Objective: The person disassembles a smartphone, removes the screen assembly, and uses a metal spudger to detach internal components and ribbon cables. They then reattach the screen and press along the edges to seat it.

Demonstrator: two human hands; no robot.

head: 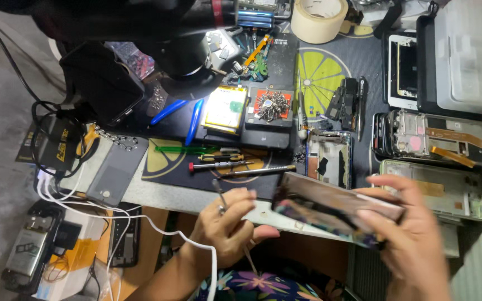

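Left hand point(227, 223) gripping tweezers point(219, 196), right hand point(411, 234) holding phone point(330, 207)

A dark, glossy phone point(336, 209), blurred, lies tilted above the bench edge beside thin metal tweezers point(220, 196).

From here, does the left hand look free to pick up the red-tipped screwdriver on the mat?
Probably not as is: the left hand already grips tweezers. The red-tipped screwdriver lies uncovered just beyond it.
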